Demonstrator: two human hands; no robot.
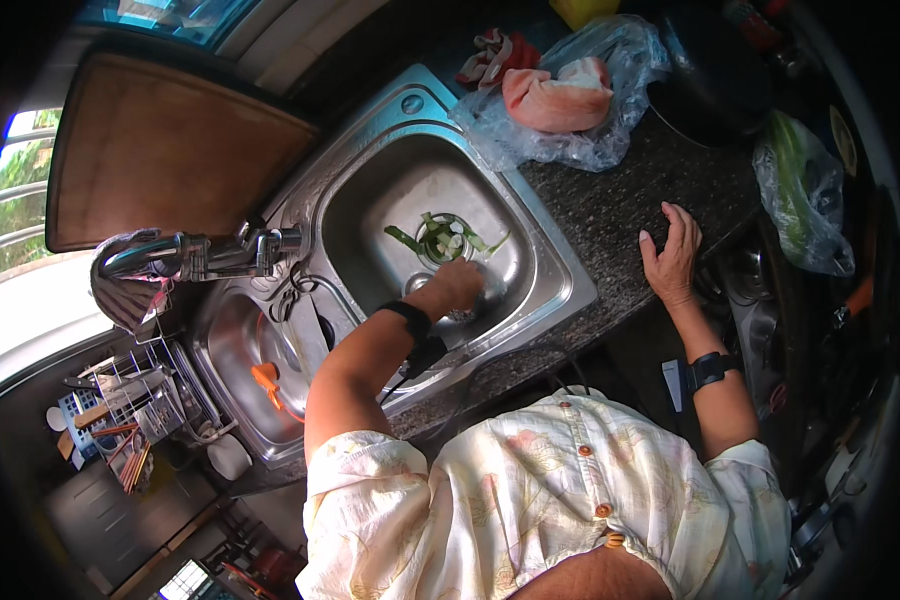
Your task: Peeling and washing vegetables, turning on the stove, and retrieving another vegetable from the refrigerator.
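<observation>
My left hand [456,286] reaches down into the large stainless steel sink basin [367,169], its fingers curled beside the drain area; whether it grips something is hidden by the hand itself. Just above it, green vegetable peelings [442,238] lie over the drain. A round metal piece [418,282] shows left of the hand. My right hand [673,255] rests on the speckled stone countertop [585,217] near its front edge, fingers apart, holding nothing. Both wrists wear dark bands.
A chrome faucet [225,253] with a striped cloth stands behind the basins. The small basin [229,337] holds an orange object [268,381]. Beyond are a wooden board [165,150], a dish rack [157,390], a pinkish bundle [559,97] on clear plastic, and a bagged green vegetable [791,180].
</observation>
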